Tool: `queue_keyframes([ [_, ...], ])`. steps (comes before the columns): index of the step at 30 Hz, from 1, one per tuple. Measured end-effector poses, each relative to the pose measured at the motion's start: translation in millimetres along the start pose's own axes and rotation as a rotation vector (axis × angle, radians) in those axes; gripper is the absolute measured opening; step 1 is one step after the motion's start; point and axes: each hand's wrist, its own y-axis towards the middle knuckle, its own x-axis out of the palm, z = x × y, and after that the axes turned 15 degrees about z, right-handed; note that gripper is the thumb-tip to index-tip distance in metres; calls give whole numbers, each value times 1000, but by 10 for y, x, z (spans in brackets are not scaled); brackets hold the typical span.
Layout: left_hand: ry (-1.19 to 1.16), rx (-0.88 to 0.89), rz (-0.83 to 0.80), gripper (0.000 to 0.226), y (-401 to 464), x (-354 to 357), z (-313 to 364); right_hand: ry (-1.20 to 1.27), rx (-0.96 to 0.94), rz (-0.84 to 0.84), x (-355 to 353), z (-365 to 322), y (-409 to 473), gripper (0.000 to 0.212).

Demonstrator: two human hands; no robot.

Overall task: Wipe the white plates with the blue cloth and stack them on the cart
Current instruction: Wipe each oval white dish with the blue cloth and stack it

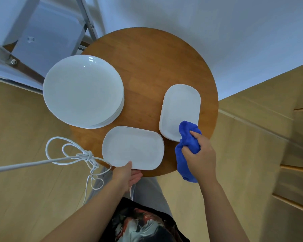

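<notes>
Two hands working. Left hand [128,175] pinching near edge of oblong plate [132,147], thumb on top, fingers beneath, likely lifting it for wiping. Right hand [198,154] gripping bunched blue cloth [186,145], its upper end lying on second oblong plate [180,110]. Round plate stack [82,91] sitting unwiped on wooden table [147,58]. Cart [44,37] standing just behind table, probably handy for stacking.

Bare forearms, grey trousers [152,193], black top [143,224] w/ multicolour print.
</notes>
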Motion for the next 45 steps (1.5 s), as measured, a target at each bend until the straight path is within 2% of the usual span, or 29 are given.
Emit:
queue_keyframes([
  [3,443,17,-104,47,-103,-42,96,4,6,-12,19,-1,32,41],
  [5,588,136,-108,40,-185,65,253,11,15,-6,36,-6,77,41],
  [9,686,750,76,24,-259,536,667,19,22,9,72,-42,226,40],
  [10,744,869,98,23,-284,654,759,18,18,7,81,-50,267,40],
  [12,880,1000,128,26,-308,865,894,8,6,1,98,-60,339,40],
  [15,1078,1063,148,34,-299,1091,991,-1,-4,3,124,-65,422,40],
  [21,1239,1146,141,30,-266,1175,1092,5,18,-22,140,-44,525,38],
  [25,1192,1211,176,26,-307,1131,1181,9,56,-16,125,-18,562,38],
  [27,1023,1287,173,26,-305,1085,1189,16,75,-3,107,-17,583,37],
  [29,692,1268,87,26,-323,1046,1171,50,111,19,65,-37,603,34],
  [31,376,1120,-32,24,-390,1029,1174,99,142,39,-1,-73,618,35],
  [33,194,977,-117,21,-456,1015,1182,154,137,39,-81,-137,611,37],
  [35,121,891,-173,20,-517,979,1189,157,77,21,-160,-252,566,36],
  [37,74,773,-273,24,-564,937,1197,80,-67,-36,-186,-393,480,46],
  [39,15,582,-386,29,-625,900,1179,-70,-282,-207,-94,-513,392,60],
  [41,-63,395,-493,31,-692,860,1152,-310,-454,-386,112,-582,330,63],
  [43,-46,426,-475,31,-715,810,1130,-444,-494,-448,313,-630,272,62],
  [45,-34,545,-406,29,-748,709,1141,-454,-520,-414,421,-663,206,60],
])
